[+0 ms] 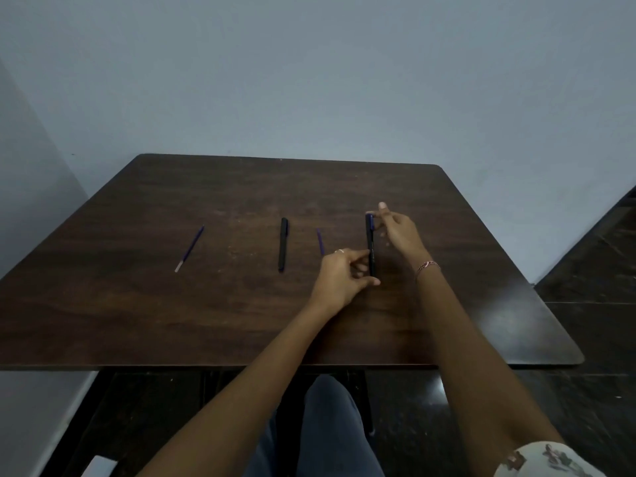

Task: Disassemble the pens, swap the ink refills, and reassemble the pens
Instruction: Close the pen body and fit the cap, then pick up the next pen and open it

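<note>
Dark brown wooden table (137,304) with rounded corners, set against a pale blue-grey wall (309,80). Near the table's middle right, a slim black pen barrel (371,246) held between both hands, lengthwise away from the viewer. Left hand (339,278), ring on one finger, pinching the barrel's near end with thumb and fingertips closed on it. Right hand (399,230), pink beaded bracelet (427,266) at the wrist, fingertips closed on the far end beside a bluish tip; remaining fingers spread loosely. Left of the hands, flat on the table: a thin purple ink refill (320,241), then a second black pen (283,244), and well apart at far left another purple refill with a pale end (190,248).
</note>
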`<state>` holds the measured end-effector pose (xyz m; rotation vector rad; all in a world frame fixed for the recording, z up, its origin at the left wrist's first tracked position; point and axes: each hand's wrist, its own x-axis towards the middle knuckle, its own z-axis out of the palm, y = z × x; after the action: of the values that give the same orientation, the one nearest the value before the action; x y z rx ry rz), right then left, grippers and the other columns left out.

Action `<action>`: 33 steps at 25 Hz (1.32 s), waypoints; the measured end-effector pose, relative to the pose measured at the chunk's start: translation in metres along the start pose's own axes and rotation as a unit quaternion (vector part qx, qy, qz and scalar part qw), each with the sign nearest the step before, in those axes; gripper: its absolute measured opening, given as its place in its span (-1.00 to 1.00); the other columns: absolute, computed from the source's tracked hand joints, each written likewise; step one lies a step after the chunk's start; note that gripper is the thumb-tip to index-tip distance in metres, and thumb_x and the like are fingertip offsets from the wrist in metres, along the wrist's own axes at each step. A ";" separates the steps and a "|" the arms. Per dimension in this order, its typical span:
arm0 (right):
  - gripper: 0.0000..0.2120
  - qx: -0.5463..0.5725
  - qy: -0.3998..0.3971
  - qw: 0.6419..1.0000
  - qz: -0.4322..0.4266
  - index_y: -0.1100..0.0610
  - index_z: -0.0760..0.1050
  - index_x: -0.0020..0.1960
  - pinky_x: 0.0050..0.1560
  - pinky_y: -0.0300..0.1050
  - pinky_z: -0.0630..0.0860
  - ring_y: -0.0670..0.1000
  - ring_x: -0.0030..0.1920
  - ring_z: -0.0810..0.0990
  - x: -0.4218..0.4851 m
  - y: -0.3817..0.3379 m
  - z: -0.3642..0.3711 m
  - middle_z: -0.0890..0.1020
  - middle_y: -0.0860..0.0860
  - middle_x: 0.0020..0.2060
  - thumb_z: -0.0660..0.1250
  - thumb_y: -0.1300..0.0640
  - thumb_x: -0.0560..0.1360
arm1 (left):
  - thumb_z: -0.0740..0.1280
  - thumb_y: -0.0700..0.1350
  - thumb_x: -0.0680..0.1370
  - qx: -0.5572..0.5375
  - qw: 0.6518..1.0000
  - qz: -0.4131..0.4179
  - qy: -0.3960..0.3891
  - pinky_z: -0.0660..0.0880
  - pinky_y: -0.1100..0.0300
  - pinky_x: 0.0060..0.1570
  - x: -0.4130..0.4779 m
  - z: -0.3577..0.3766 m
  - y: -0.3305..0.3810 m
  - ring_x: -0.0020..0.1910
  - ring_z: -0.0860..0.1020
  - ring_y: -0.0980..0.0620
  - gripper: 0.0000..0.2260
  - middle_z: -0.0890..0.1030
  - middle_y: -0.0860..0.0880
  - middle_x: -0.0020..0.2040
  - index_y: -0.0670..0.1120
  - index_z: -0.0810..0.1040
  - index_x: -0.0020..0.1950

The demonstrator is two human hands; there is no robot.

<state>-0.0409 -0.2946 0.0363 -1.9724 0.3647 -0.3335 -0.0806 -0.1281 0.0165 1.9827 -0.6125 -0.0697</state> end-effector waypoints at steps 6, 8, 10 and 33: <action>-0.44 -0.136 -0.004 0.991 0.013 0.12 0.65 0.05 0.05 -0.14 0.31 0.06 0.01 0.51 0.024 0.024 -0.051 0.63 0.14 -0.02 -0.05 -0.15 0.63 | 0.56 -0.12 0.31 0.084 0.996 0.001 -0.020 0.52 0.21 -0.01 0.024 0.057 0.026 -0.09 0.54 0.08 -0.50 0.60 -0.07 0.00 -0.13 0.56 0.23; -0.51 -0.176 -0.023 0.984 0.012 0.14 0.63 0.08 0.08 -0.15 0.33 0.09 0.10 0.53 0.030 0.031 -0.063 0.63 0.17 0.05 0.01 -0.11 0.63 | 0.55 -0.08 0.32 0.101 0.995 0.003 -0.014 0.49 0.18 0.05 0.030 0.073 0.031 0.04 0.54 0.01 -0.52 0.59 -0.07 0.09 -0.12 0.58 0.21; -0.66 -0.196 -0.055 0.979 0.004 0.18 0.60 0.17 -0.01 -0.29 0.42 -0.04 0.04 0.60 0.034 0.036 -0.070 0.64 0.15 0.07 0.19 -0.01 0.60 | 0.53 -0.09 0.35 0.108 0.994 0.007 -0.019 0.47 0.10 0.17 0.035 0.085 0.034 0.19 0.50 -0.03 -0.53 0.55 -0.07 0.23 -0.10 0.56 0.24; -0.77 -0.199 0.085 0.974 -0.068 0.19 0.60 0.09 0.18 0.01 0.48 0.13 0.08 0.59 0.030 0.019 -0.049 0.64 0.17 0.03 0.30 0.09 0.53 | 0.35 -0.06 0.50 0.158 0.985 0.019 0.062 0.45 0.08 0.20 0.044 0.048 0.023 0.22 0.52 -0.09 -0.62 0.57 -0.15 0.23 -0.15 0.51 0.29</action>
<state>-0.0342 -0.3547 0.0412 -2.3770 0.4325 -0.5534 -0.0665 -0.1955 0.0218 2.2595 -0.6085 0.1833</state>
